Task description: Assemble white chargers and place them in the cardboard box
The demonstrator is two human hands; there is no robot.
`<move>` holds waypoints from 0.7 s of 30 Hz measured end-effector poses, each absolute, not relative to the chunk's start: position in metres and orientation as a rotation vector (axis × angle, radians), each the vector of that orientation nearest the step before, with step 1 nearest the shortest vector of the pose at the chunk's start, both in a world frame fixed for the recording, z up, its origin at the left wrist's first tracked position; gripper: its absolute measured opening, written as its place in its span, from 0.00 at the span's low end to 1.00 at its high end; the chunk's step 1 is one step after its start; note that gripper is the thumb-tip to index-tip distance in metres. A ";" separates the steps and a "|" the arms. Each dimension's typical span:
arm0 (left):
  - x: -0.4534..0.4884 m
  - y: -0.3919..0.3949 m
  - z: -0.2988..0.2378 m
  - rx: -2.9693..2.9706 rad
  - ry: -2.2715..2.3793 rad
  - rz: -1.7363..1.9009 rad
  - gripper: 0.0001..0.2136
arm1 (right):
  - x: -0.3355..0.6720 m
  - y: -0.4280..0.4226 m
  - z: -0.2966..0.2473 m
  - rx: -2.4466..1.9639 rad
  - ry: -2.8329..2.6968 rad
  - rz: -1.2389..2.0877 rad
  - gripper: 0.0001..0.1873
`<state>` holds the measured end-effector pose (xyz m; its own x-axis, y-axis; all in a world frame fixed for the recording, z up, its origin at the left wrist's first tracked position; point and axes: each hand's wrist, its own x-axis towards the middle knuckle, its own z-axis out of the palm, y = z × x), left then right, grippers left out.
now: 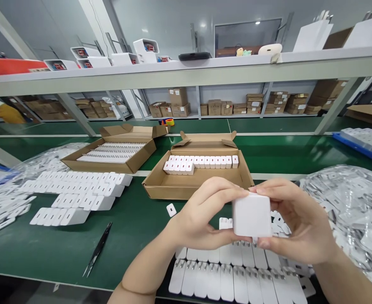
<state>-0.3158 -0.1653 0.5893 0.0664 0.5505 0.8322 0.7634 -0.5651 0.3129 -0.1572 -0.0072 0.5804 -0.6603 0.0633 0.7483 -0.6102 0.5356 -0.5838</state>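
Above pronged white adapters (220, 283): left hand (200, 215) and right hand (306, 221), each grip holding white block (252, 215) (thumbs low).

- The one camera is on the head, facing forward and down to the table (135, 232).
- Near it are the left hand (201, 211) and right hand (303, 221); farther is the shelf (186, 77).
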 end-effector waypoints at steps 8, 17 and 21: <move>-0.308 -0.155 0.579 -2.001 -1.447 -1.905 0.28 | -0.152 -0.002 0.582 0.437 -2.061 1.254 0.35; -0.314 -0.159 0.583 -2.109 -1.667 -1.886 0.27 | -0.160 -0.006 0.577 0.327 -2.007 1.227 0.28; -0.316 -0.164 0.589 -2.231 -1.506 -1.731 0.32 | -0.151 -0.013 0.580 0.408 -2.074 0.960 0.31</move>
<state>-0.3156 -0.1640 0.5887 -0.0271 0.6873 0.7259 0.6241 -0.5556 0.5494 -0.1506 -0.0129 0.5799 -0.6299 0.0386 0.7757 -0.5664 0.6605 -0.4928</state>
